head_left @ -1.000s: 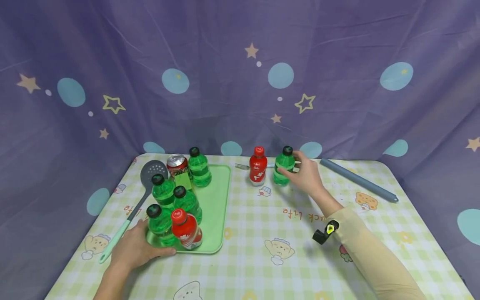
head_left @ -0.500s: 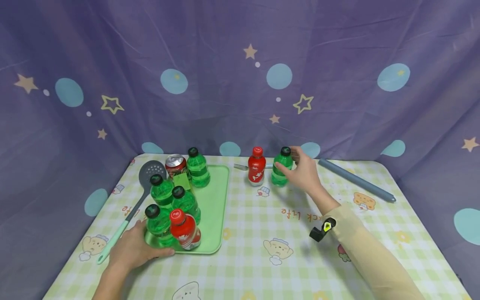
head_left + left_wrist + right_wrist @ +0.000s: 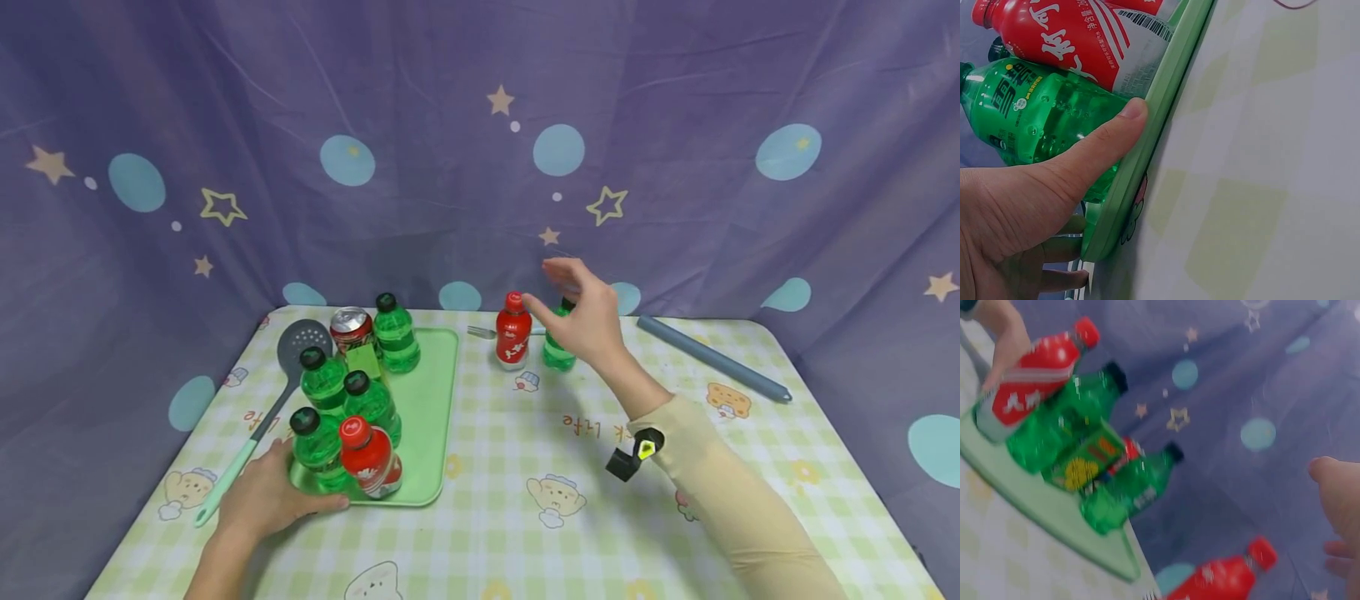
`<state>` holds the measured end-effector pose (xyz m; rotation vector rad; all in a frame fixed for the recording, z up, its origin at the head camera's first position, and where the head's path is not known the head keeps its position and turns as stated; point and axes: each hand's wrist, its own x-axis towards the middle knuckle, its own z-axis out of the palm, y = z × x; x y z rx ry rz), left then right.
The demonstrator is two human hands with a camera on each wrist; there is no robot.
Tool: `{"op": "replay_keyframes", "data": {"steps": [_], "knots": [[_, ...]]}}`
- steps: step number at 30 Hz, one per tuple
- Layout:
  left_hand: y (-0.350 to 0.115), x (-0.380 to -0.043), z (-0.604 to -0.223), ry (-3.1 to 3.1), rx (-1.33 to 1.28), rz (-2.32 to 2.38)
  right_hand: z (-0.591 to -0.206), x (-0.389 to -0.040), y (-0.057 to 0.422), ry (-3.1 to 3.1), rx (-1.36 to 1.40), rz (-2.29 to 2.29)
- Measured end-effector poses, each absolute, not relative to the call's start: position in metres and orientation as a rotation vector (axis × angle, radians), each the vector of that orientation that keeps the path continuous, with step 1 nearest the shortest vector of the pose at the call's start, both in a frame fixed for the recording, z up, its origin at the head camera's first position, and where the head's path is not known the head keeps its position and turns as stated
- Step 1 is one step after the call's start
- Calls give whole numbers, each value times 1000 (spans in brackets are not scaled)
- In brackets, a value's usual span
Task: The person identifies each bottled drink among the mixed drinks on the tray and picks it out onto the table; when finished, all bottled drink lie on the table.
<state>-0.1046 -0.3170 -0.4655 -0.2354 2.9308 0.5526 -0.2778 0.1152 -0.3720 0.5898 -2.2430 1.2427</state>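
My left hand holds the near left corner of the light green tray; in the left wrist view its thumb lies along the rim. Several green soda bottles with black caps and one red bottle stand on the tray. My right hand is raised with nothing in it, thumb and fingers spread apart. Behind it, partly hidden, a green bottle stands on the table. Just left of that is another red bottle, its cap near my right thumb in the head view.
A soda can and a small green box stand at the tray's back left. Along its left side lies a slotted turner. A fork lies behind the red bottle. To the right is a grey-blue rod.
My right hand has let go of the green bottle and risen up and slightly left. That bottle stays upright on the table. The left hand and tray have kept their place.
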Motion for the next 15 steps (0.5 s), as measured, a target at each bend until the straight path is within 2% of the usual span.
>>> {"op": "replay_keyframes", "data": {"steps": [8,15], "knots": [[-319,-105,-466,2927,-241,529,-359,-252,80,-2219,734,1437],[-318,-106,-466,2930,-226,540,-362,-223,46,-2225,931,1465]]}}
